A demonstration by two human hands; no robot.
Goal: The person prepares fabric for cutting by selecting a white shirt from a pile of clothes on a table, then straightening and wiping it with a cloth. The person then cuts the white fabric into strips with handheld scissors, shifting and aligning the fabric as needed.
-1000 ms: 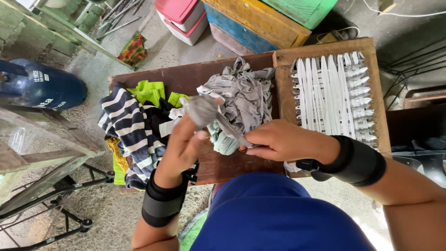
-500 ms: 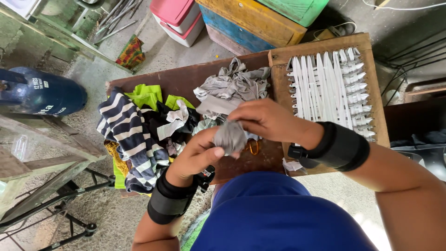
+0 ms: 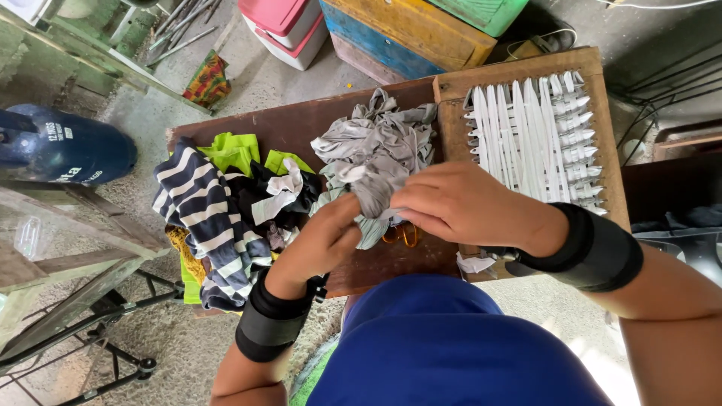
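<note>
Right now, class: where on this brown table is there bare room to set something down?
Bare brown table shows along the far edge, between the green cloth and the grey fabric pile. The rest is crowded: striped cloth left, wooden frame of white strips right, both hands on grey fabric in front.

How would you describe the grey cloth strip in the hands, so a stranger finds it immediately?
On the brown table, below the grey rag pile, the left hand and right hand meet. The grey cloth strip is pinched between them, the only cloth lifted off the pile.
</note>
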